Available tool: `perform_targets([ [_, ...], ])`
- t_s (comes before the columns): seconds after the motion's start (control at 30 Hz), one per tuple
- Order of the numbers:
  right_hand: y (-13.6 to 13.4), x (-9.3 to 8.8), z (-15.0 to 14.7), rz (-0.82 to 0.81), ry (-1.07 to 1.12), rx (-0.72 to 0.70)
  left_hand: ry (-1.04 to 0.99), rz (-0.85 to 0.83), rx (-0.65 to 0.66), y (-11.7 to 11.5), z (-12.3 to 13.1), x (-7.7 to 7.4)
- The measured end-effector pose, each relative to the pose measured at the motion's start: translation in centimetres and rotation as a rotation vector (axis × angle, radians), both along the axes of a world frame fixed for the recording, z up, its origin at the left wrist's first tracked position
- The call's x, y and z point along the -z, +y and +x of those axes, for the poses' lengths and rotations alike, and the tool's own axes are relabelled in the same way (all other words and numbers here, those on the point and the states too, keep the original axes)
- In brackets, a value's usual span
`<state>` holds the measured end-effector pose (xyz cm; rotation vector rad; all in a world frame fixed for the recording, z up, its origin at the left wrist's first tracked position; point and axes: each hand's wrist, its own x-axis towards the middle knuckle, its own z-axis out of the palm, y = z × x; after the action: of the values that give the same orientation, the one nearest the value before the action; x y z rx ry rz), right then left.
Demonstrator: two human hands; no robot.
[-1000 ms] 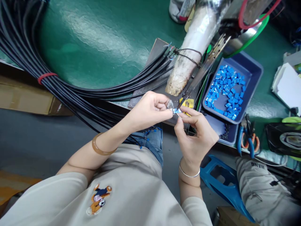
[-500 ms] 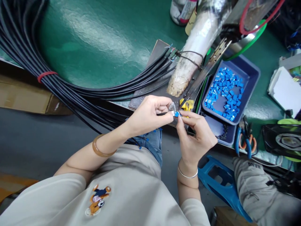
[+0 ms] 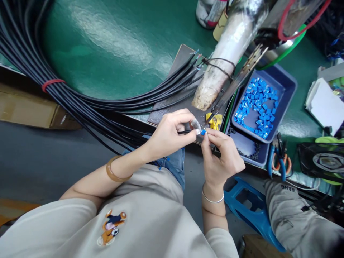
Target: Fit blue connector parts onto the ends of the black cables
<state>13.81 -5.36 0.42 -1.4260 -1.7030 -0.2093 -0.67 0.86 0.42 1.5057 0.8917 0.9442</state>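
My left hand [image 3: 174, 132] pinches the end of a black cable [image 3: 185, 132], with a translucent covering on a fingertip. A small blue connector [image 3: 203, 132] sits at the cable's end, between my two hands. The fingertips of my right hand [image 3: 221, 150] are closed at the connector's right side, where a thin pale strand shows. Just beyond my fingers are a yellow holder [image 3: 214, 120] and the metal tip of a tool hanging beside a wrapped tube [image 3: 223, 53].
A bundle of black cables [image 3: 80, 104] curves across the green table [image 3: 107, 43] at left. To the right are a tray [image 3: 285, 93] of blue connectors, blue-and-orange handled tools [image 3: 281, 163], a blue stool [image 3: 249, 208] and another person's leg [image 3: 290, 204].
My right hand has shifted slightly left and its fingers have turned a little at the connector. A thin strand now shows by its fingertips. The view has shifted slightly.
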Motion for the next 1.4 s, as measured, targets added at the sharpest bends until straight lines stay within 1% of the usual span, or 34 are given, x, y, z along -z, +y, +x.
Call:
perform_targets([
  [0.07,-0.1,0.0,-0.1,-0.009,0.037,-0.003,-0.021,0.010,-0.019,-0.2,0.0,0.2],
  [0.17,-0.3,-0.3,-0.1,-0.110,0.183,-0.035,-0.036,-0.014,-0.028,-0.4,-0.1,0.2],
  [0.23,-0.4,-0.7,0.0,-0.195,0.277,-0.069,-0.029,-0.077,0.007,-0.4,-0.3,0.0],
  [0.3,-0.3,-1.0,0.1,-0.231,0.313,-0.088,-0.030,-0.165,0.064,-0.2,-0.4,-0.2],
  [0.4,-0.2,-1.2,0.2,-0.198,0.280,-0.080,-0.047,-0.235,0.105,0.1,-0.4,-0.4],
  [0.53,0.0,-1.0,0.1,-0.156,0.248,-0.050,-0.073,-0.217,0.122,0.6,-0.2,-0.6],
  [0.67,0.1,-0.9,0.1,-0.180,0.281,-0.035,-0.115,-0.215,0.145,1.0,-0.1,-0.8],
  [0.73,0.2,-0.9,0.1,-0.183,0.271,-0.035,-0.124,-0.214,0.140,1.1,0.0,-0.9],
  [0.9,0.3,-1.0,0.3,-0.179,0.209,-0.043,-0.097,-0.187,0.076,1.1,0.3,-1.0],
  [1.13,0.6,-1.3,0.3,-0.162,0.226,-0.070,-0.098,-0.155,0.070,1.1,0.4,-1.2],
  [1.27,0.7,-1.7,0.2,-0.150,0.174,-0.065,-0.094,-0.135,0.055,1.1,0.3,-1.4],
  [1.4,0.7,-1.9,0.2,-0.138,0.150,-0.075,-0.070,-0.162,0.057,1.2,0.1,-1.4],
])
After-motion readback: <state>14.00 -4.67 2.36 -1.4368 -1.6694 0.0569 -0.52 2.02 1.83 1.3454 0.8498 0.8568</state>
